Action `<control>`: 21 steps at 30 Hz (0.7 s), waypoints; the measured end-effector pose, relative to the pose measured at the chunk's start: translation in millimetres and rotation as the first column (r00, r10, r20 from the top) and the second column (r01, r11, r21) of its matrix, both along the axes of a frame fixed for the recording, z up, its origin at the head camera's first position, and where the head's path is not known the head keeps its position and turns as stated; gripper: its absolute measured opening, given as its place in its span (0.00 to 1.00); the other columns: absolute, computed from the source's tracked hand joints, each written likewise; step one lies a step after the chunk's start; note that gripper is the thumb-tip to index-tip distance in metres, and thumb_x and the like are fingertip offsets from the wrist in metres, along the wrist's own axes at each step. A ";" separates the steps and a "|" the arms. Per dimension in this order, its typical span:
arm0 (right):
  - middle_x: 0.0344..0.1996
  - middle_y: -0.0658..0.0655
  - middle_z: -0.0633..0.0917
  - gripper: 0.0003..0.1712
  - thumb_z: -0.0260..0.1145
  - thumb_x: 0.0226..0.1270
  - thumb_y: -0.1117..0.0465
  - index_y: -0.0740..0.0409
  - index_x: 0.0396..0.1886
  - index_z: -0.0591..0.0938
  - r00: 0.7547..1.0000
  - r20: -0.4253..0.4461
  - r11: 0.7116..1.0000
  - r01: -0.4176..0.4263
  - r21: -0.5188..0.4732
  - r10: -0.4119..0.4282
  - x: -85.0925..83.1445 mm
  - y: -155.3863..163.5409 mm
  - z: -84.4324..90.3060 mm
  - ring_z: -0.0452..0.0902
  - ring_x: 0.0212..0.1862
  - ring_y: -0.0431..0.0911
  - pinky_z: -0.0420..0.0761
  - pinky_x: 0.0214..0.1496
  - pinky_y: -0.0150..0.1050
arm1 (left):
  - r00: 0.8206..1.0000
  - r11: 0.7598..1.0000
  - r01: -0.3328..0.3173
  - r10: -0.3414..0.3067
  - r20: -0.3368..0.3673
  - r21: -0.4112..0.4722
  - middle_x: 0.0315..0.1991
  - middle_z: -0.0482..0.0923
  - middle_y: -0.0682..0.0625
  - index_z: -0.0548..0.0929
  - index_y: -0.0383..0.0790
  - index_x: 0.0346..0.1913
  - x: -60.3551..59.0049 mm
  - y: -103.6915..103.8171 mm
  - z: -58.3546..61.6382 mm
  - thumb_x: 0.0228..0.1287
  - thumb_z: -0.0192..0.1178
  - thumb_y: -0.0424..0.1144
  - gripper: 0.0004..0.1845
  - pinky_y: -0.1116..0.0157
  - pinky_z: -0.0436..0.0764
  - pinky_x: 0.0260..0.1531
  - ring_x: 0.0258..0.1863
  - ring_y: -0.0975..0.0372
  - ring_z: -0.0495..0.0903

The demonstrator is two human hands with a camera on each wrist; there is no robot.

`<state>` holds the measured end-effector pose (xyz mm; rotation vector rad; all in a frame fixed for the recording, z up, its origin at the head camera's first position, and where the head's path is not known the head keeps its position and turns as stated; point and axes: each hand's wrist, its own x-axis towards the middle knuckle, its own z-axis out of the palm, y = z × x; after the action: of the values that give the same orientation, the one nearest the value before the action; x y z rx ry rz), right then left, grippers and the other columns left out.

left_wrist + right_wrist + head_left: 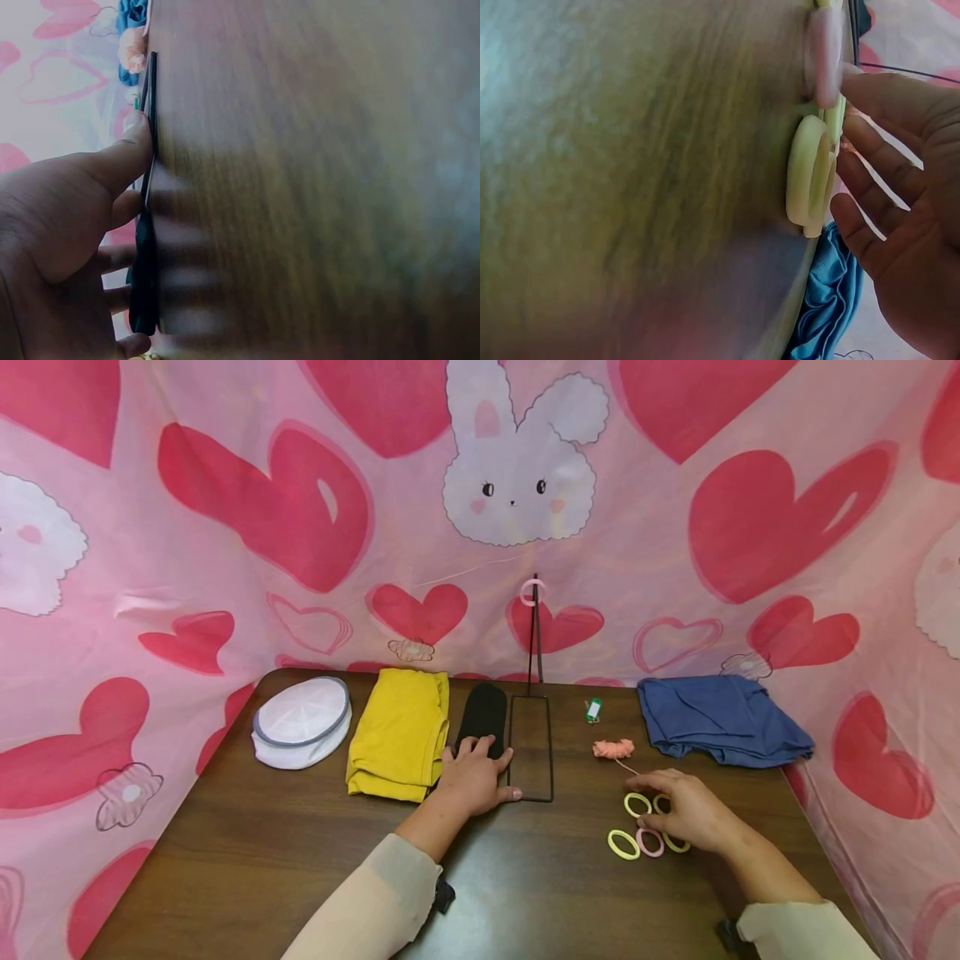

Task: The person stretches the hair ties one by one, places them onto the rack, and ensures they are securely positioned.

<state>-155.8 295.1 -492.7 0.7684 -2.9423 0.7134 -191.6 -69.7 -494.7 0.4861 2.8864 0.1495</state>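
Note:
My left hand point(472, 777) lies with spread fingers over a black wire stand point(552, 752) and a flat black fabric piece with a rounded end point(483, 706). Its thumb is at the near edge of the stand's rectangular base, its fingertips on the fabric piece. On the stand's tall upright hangs a pink ring point(525, 593). My right hand point(686, 810) hovers low over several small rings, its fingers loosely bent and thumb apart. Among them are a yellow ring point(612, 846) and a pink ring point(650, 854); in the right wrist view a yellow ring point(798, 176) sits beside the fingertips.
A white cap-like mesh item point(300, 714) and a folded yellow cloth point(397, 727) lie left. A green key tag point(594, 710) and a coral yarn-like bundle point(613, 749) are right of the stand. Folded blue cloth point(720, 718) lies far right. Heart-printed fabric point(637, 568) surrounds the table.

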 end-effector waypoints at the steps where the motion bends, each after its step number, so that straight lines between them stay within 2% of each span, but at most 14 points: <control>1: 0.48 0.49 0.89 0.31 0.86 0.47 0.63 0.53 0.55 0.89 1.000 0.001 1.000 0.001 0.003 -0.001 -0.3 0.5 -0.6 0.82 0.53 0.49 0.81 0.53 0.50 | 1.000 1.000 -0.002 0.002 0.003 0.001 0.80 0.58 0.47 0.66 0.64 0.80 -0.1 0.1 -0.2 0.63 0.56 0.75 0.44 0.34 0.57 0.68 0.76 0.45 0.57; 9: 0.46 0.49 0.88 0.28 0.84 0.48 0.64 0.54 0.53 0.89 1.000 -0.017 0.999 0.002 0.038 -0.001 -0.7 3.0 -5.2 0.82 0.50 0.47 0.81 0.51 0.50 | 1.000 1.000 -0.010 0.009 0.009 0.004 0.80 0.58 0.47 0.65 0.64 0.80 -0.3 0.8 -1.9 0.63 0.57 0.75 0.44 0.34 0.56 0.68 0.76 0.45 0.56; 17: 0.42 0.47 0.88 0.23 0.82 0.49 0.66 0.54 0.49 0.90 0.987 -0.153 0.999 -0.038 0.002 0.038 -2.8 -2.5 -4.6 0.83 0.46 0.44 0.82 0.46 0.47 | 1.000 1.000 -0.009 0.009 0.004 0.003 0.80 0.58 0.47 0.65 0.64 0.80 -0.5 1.2 -2.1 0.63 0.56 0.75 0.44 0.34 0.56 0.68 0.76 0.45 0.56; 21: 0.43 0.47 0.88 0.22 0.81 0.51 0.67 0.54 0.49 0.90 0.980 -0.189 0.997 -0.067 -0.026 0.061 -5.5 -7.5 1.1 0.83 0.43 0.42 0.83 0.43 0.45 | 1.000 1.000 -0.010 0.010 0.006 0.013 0.81 0.58 0.47 0.65 0.64 0.80 -0.6 1.4 -1.6 0.63 0.57 0.75 0.44 0.34 0.56 0.68 0.76 0.45 0.56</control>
<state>-161.3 287.6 -491.6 0.8785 -2.7417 0.6506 -192.1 -68.3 -496.3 0.4720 2.8841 0.1708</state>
